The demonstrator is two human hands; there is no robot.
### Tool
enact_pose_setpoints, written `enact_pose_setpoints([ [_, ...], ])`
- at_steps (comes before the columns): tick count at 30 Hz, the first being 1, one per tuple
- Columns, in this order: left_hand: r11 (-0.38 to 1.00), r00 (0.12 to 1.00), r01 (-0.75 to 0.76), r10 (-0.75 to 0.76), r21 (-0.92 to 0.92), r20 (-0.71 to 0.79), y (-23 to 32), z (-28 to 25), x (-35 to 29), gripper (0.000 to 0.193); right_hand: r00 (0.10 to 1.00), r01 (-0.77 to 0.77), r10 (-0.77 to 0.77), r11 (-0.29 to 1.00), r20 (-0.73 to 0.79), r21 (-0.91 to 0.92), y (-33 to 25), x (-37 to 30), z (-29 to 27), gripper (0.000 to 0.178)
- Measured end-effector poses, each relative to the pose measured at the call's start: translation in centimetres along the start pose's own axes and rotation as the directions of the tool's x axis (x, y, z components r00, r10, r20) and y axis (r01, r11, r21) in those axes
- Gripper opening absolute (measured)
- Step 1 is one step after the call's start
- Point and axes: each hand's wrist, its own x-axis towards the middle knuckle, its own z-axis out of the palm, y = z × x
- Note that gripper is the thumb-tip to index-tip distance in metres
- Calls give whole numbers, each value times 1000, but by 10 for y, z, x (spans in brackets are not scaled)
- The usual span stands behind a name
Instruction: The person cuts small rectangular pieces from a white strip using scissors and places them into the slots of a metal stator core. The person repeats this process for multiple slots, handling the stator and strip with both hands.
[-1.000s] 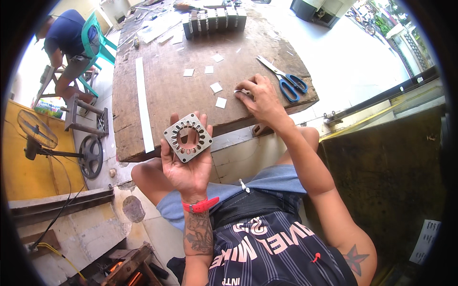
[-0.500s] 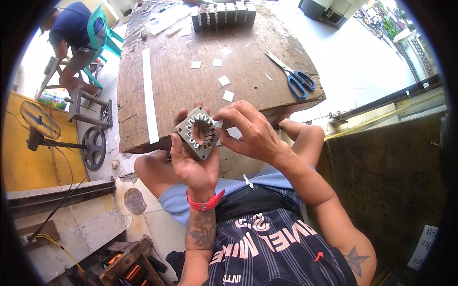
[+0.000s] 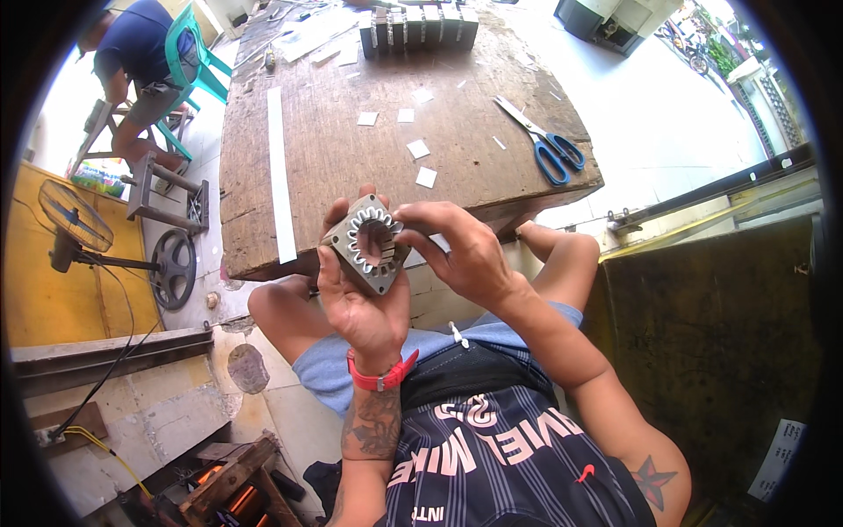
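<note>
My left hand (image 3: 360,303) is wrapped round a square grey metal stator core (image 3: 378,279), held up just off the table's near edge. White paper liners (image 3: 358,255) stand out of the slots around its round central hole. At the core's right side, my right hand (image 3: 465,250) has thumb and forefinger pinched on a small white paper slip (image 3: 397,227), mostly covered by the fingertips. On the wooden table (image 3: 334,176) beyond lie several small white paper squares (image 3: 418,149) and a long white paper strip (image 3: 279,176).
Blue-handled scissors (image 3: 551,154) lie open at the table's right. A row of stacked metal cores (image 3: 420,33) stands at the far edge. To the left are a fan (image 3: 75,224) and a person (image 3: 140,53) bending beside a green chair (image 3: 202,66).
The white square between my right fingers showed wider before; now only a narrow slip shows at the core's slots. The right hand is turned slightly, and the left hand still grips the core.
</note>
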Motion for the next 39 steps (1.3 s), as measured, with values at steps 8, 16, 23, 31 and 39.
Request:
enact_pose_setpoints([
  [8,963,975,97,-143,-253,-172,10,-17,7,62,975,-223,205,915,-91,-336,34,6,-9,20],
  [16,947,973,206,-226,-249,-55,14,-27,5,64,954,-292,298,914,-22,-282,55,23,-7,18],
  [23,994,994,66,-74,-87,-84,10,-18,2,68,993,-89,84,994,86,59,9,8,-9,34],
  [31,999,1000,7,-7,31,11,5,-9,-3,69,987,100,-88,991,131,-92,7,13,-8,35],
  [39,997,1000,-10,8,81,28,5,-7,-1,69,969,188,-147,961,201,-201,11,8,-14,33],
])
